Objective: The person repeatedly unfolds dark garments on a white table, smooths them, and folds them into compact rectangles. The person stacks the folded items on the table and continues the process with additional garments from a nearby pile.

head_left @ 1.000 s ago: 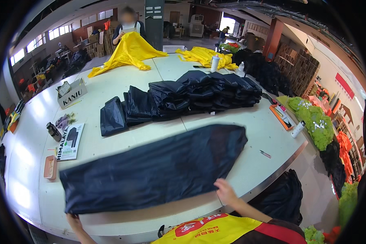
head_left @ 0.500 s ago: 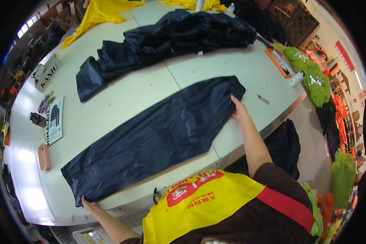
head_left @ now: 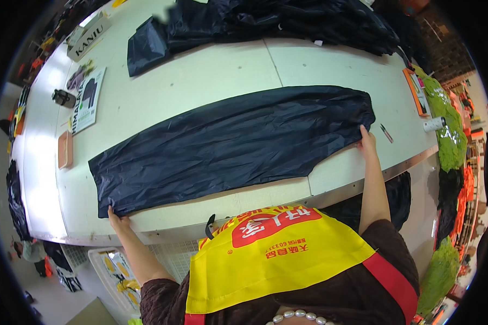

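Observation:
A pair of black rain trousers [head_left: 233, 146], folded lengthwise, lies flat across the table in front of me. Its gathered waist end points right and its straight leg ends point left. My left hand [head_left: 119, 221] grips the near corner of the leg ends, thumb on top. At the other end my right hand [head_left: 367, 143] holds the near edge by the waist, fingers partly hidden under the cloth. Small thread snips [head_left: 386, 133] lie just right of that hand, touching neither it nor the trousers.
A heap of black garments [head_left: 276, 24] lies along the far side. On the left are a dark bottle [head_left: 63, 98], a printed sheet [head_left: 92, 103] and a pinkish tray [head_left: 65, 150]. An orange box [head_left: 416, 92] and white roll [head_left: 434, 124] sit right. The table's metal edge [head_left: 341, 191] runs before me.
My view has shifted, so the table sits differently in the picture. The trousers now lie straighter across, the leg ends farther from the table's near edge. Both hands keep hold of the same ends.

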Action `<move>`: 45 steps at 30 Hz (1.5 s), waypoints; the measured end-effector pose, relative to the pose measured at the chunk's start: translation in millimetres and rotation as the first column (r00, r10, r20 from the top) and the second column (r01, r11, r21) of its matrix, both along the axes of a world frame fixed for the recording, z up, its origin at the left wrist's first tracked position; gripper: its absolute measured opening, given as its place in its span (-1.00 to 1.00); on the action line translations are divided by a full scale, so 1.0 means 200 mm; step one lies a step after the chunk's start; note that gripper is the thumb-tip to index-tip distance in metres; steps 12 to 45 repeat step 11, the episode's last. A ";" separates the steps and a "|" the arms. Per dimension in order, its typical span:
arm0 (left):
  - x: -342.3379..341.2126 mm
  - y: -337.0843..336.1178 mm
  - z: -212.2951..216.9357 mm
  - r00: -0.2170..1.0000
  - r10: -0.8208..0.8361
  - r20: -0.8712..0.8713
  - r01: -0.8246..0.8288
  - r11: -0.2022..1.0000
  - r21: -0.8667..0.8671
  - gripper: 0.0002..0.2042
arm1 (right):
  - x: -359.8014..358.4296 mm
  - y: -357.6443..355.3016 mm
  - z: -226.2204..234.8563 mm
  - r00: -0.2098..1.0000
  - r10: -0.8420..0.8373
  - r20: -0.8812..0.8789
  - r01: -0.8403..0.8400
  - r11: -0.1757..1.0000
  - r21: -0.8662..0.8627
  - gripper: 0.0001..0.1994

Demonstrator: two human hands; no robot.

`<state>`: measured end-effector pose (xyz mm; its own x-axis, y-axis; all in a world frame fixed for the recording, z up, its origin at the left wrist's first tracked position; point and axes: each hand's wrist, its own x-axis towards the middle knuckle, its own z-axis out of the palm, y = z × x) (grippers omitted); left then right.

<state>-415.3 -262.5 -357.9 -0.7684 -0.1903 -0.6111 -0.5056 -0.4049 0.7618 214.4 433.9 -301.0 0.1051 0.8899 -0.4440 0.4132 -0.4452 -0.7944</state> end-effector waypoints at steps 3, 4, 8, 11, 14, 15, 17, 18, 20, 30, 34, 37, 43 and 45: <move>0.14 -0.11 0.05 0.928 0.119 -0.354 -0.159 0.984 -0.086 -0.59 | -0.06 -0.22 0.04 0.850 0.134 0.509 -0.413 0.770 0.487 -0.52; 0.18 -0.12 0.06 0.902 0.060 -0.428 -0.116 0.988 -0.105 -0.54 | -0.08 -0.33 0.08 0.736 0.175 0.654 -0.617 0.571 0.541 -0.47; 0.39 -0.01 0.20 0.729 -0.469 -0.498 0.163 0.826 -0.539 -0.34 | -0.25 -0.53 0.22 0.360 0.248 0.899 -0.933 0.079 0.352 -0.31; 0.26 -0.06 0.13 0.616 -0.777 -0.126 -0.047 0.124 -0.991 -0.34 | -0.26 -0.39 0.09 0.192 0.211 0.958 -0.981 0.037 0.189 -0.27; 0.26 -0.06 0.13 0.616 -0.777 -0.126 -0.047 0.124 -0.991 -0.34 | -0.26 -0.39 0.09 0.192 0.211 0.958 -0.981 0.037 0.189 -0.27; 0.26 -0.06 0.13 0.616 -0.777 -0.126 -0.047 0.124 -0.991 -0.34 | -0.26 -0.39 0.09 0.192 0.211 0.958 -0.981 0.037 0.189 -0.27; 0.26 -0.06 0.13 0.616 -0.777 -0.126 -0.047 0.124 -0.991 -0.34 | -0.26 -0.39 0.09 0.192 0.211 0.958 -0.981 0.037 0.189 -0.27; 0.26 -0.06 0.13 0.616 -0.777 -0.126 -0.047 0.124 -0.991 -0.34 | -0.26 -0.39 0.09 0.192 0.211 0.958 -0.981 0.037 0.189 -0.27; 0.26 -0.06 0.13 0.616 -0.777 -0.126 -0.047 0.124 -0.991 -0.34 | -0.26 -0.39 0.09 0.192 0.211 0.958 -0.981 0.037 0.189 -0.27; 0.26 -0.06 0.13 0.616 -0.777 -0.126 -0.047 0.124 -0.991 -0.34 | -0.26 -0.39 0.09 0.192 0.211 0.958 -0.981 0.037 0.189 -0.27; 0.26 -0.06 0.13 0.616 -0.777 -0.126 -0.047 0.124 -0.991 -0.34 | -0.26 -0.39 0.09 0.192 0.211 0.958 -0.981 0.037 0.189 -0.27; 0.26 -0.06 0.13 0.616 -0.777 -0.126 -0.047 0.124 -0.991 -0.34 | -0.26 -0.39 0.09 0.192 0.211 0.958 -0.981 0.037 0.189 -0.27; 0.26 -0.06 0.13 0.616 -0.777 -0.126 -0.047 0.124 -0.991 -0.34 | -0.26 -0.39 0.09 0.192 0.211 0.958 -0.981 0.037 0.189 -0.27; 0.26 -0.06 0.13 0.616 -0.777 -0.126 -0.047 0.124 -0.991 -0.34 | -0.26 -0.39 0.09 0.192 0.211 0.958 -0.981 0.037 0.189 -0.27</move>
